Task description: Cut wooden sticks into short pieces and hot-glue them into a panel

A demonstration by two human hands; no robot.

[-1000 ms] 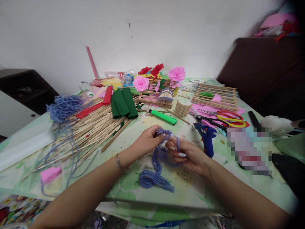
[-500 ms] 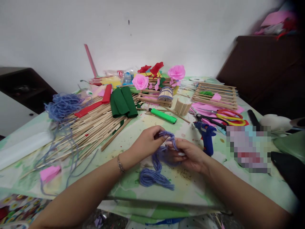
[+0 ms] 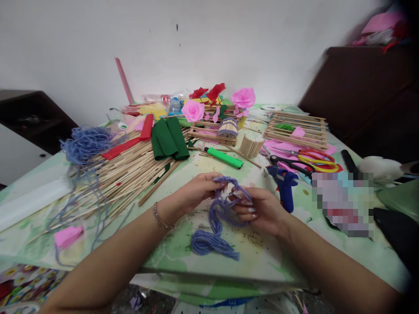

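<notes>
Several strands of blue-violet yarn [image 3: 214, 213] run between my two hands above the near part of the table. My left hand [image 3: 206, 188] pinches the yarn at its upper left end, with the fingertips partly covered by the strands. On the other side my right hand [image 3: 262, 209] has its fingers curled round the yarn, and an open loop shows between the hands. From there the yarn hangs down to a folded bundle [image 3: 212, 244] lying on the cloth. A blue glue gun [image 3: 283, 185] rests just beyond my right hand.
Thin wooden sticks [image 3: 131, 174] are spread on the left, with a yarn heap [image 3: 87, 144] and green paper [image 3: 169, 139] over them. A green cutter [image 3: 225, 158], scissors [image 3: 317, 161], a stick frame [image 3: 296, 131] and paper flowers [image 3: 193, 111] lie farther back.
My left hand has moved slightly left, away from the right one. The yarn between them is now stretched into a wider loop. The bundle on the table stays put.
</notes>
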